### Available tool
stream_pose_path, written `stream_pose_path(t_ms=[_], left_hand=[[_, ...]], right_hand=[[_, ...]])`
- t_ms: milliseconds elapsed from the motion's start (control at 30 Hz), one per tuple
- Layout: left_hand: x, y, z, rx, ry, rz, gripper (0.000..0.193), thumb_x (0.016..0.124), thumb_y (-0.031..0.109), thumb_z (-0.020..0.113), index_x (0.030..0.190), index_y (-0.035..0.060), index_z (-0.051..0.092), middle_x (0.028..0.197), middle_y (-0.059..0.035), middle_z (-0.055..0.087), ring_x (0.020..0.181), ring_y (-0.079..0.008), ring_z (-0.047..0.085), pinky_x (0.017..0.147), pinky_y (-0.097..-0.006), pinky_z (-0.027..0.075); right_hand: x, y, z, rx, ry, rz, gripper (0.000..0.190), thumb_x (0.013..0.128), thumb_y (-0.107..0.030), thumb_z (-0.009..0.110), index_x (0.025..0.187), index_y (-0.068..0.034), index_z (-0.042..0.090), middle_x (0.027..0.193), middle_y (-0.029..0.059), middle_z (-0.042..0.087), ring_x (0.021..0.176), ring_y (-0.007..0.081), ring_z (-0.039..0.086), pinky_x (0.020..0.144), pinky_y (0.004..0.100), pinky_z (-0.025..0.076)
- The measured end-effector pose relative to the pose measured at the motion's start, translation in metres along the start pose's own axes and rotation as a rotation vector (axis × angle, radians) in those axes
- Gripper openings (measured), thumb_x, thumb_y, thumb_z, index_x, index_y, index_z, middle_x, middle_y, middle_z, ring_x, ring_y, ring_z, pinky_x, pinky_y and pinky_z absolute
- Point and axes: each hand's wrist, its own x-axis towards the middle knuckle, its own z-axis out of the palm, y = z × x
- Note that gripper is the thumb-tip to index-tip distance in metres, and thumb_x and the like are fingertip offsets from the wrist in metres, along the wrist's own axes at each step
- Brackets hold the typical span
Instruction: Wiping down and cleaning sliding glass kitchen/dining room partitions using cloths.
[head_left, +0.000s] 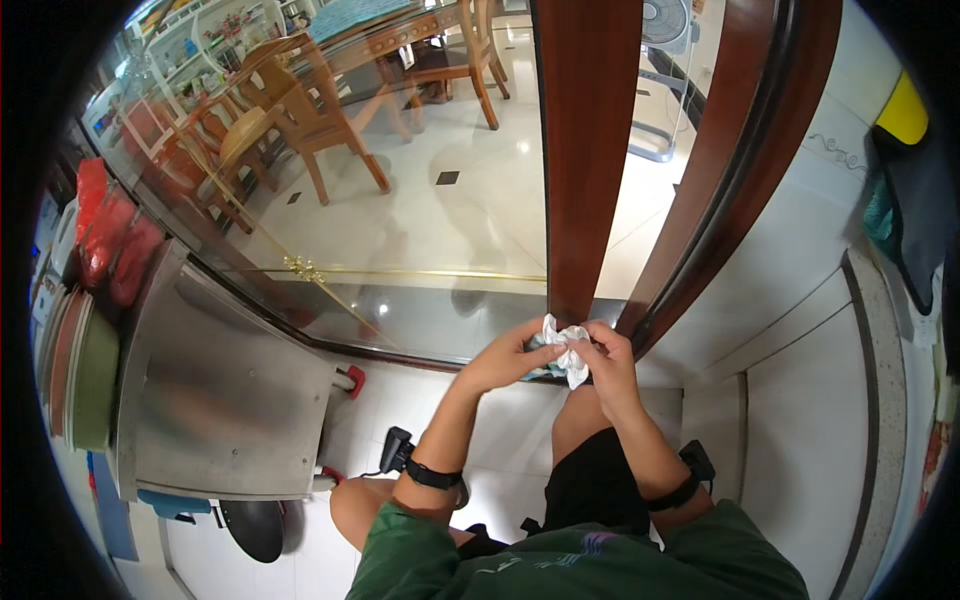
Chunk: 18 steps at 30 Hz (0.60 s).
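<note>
Between my two hands is a crumpled white tissue or thin cloth (568, 351), with bluish-green material showing beneath and to its left. My left hand (517, 356) pinches it from the left, thumb pointing right. From the right, my right hand (606, 360) grips it with bent fingers. Both hands are close together in front of the foot of the dark red-brown door frame (581, 150). What the bluish-green material is, I cannot tell.
A glass door panel (420, 225) with brass-coloured trim stands ahead. At left is a metal cabinet (232, 405) with red-tipped feet, beside stacked basins (94, 375). Wooden chairs (322, 127) and a fan (666, 22) lie beyond. Dark cloths (911, 195) hang at right above a white cabinet (799, 420).
</note>
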Motion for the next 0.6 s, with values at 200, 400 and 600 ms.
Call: stream_pose_path(t_ms=[200,400,600], left_hand=[[-0.010,0.021,-0.047,0.082,-0.055,0.006,0.017,0.093,0.014,0.065,0.104,0.0020,0.067,0.094,0.0005,0.067,0.087,-0.0057,0.055,0.080,-0.0245,0.046],[-0.020,0.072,-0.044,0.084,-0.027,-0.030,0.020,0.093,0.016,0.064,0.104,0.0006,0.067,0.101,-0.0020,0.065,0.092,-0.0077,0.054,0.085,-0.0275,0.045],[-0.054,0.070,-0.090,0.165,0.138,-0.093,0.025,0.092,0.015,0.062,0.113,0.0020,0.064,0.096,-0.0030,0.065,0.092,-0.0111,0.061,0.086,-0.0265,0.047]], right_hand=[[0.009,0.009,0.014,0.254,-0.092,0.164,0.021,0.092,-0.014,0.064,0.110,-0.003,0.062,0.105,0.0008,0.056,0.103,0.0097,0.052,0.088,0.0248,0.040],[0.024,-0.004,0.048,0.511,-0.371,0.191,0.041,0.094,-0.019,0.061,0.131,-0.011,0.045,0.115,0.0014,0.054,0.110,0.0137,0.052,0.097,0.0314,0.041],[0.013,0.024,0.060,0.686,-0.395,0.447,0.038,0.091,-0.026,0.068,0.122,-0.014,0.049,0.116,-0.0004,0.052,0.111,0.0135,0.052,0.094,0.0321,0.042]])
